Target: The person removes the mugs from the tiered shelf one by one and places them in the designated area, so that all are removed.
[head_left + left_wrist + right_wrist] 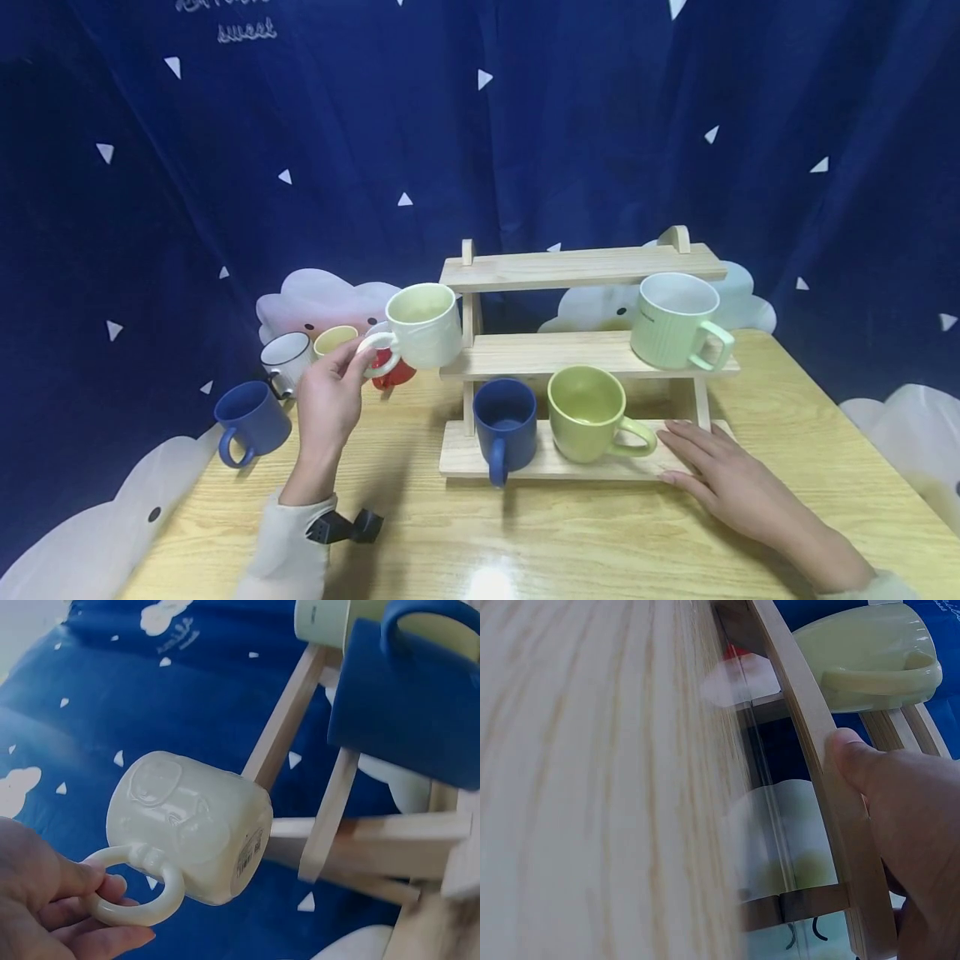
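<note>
My left hand (330, 404) pinches the ring handle of a cream mug (426, 325), raised beside the left end of a wooden three-tier rack (540, 354). Raised relief and a small printed mark on its base show in the left wrist view. My right hand (723, 479) rests on the right end of the bottom shelf, fingers extended over the board and thumb at its front edge. That shelf carries a dark blue mug (506, 425) and a yellow-green mug (585, 412), whose handle points toward my right fingers. On the middle shelf's right end stands a mint-green mug (671, 321).
Left on the wooden table (420, 550) stand another blue mug (255, 417), a white mug with a dark rim (287, 360), a yellow mug (335, 339) and a red mug (393, 371), the latter two partly hidden. A dark blue curtain (525, 125) hangs behind.
</note>
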`<control>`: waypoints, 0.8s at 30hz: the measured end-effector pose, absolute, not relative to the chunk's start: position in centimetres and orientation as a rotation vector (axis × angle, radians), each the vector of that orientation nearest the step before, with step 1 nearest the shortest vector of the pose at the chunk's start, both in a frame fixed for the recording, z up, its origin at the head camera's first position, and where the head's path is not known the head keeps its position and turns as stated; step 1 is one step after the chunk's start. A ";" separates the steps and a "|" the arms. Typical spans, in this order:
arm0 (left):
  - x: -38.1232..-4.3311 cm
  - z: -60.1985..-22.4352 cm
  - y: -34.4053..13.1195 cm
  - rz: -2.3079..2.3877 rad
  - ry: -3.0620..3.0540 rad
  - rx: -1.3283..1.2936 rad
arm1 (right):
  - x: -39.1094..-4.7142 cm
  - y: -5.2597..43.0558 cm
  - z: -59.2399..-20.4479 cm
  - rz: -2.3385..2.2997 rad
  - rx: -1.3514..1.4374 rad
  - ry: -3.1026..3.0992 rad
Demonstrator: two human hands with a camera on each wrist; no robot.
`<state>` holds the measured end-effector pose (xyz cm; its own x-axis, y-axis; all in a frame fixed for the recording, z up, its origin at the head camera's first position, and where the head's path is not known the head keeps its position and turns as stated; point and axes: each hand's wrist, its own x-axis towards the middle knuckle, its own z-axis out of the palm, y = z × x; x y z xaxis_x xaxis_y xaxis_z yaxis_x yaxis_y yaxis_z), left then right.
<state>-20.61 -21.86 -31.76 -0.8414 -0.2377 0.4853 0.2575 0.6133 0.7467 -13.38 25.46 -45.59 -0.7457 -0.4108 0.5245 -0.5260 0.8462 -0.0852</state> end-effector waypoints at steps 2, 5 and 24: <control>-20.4 -32.0 -22.7 -1.149 -2.275 -0.003 | -13.4 25.5 -45.5 0.314 0.682 -2.527; -20.1 -32.3 -23.9 -1.085 -2.258 0.027 | -13.5 25.5 -45.5 0.314 0.678 -2.535; -18.4 -37.5 -30.0 -1.165 -2.208 0.207 | -13.4 25.5 -45.6 0.313 0.682 -2.537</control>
<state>-18.36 -30.00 -37.54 -0.7916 -0.4080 0.4548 0.1452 0.5974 0.7887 -13.36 25.45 -45.55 -0.7548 -0.4086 0.5132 -0.5209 0.8488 -0.0903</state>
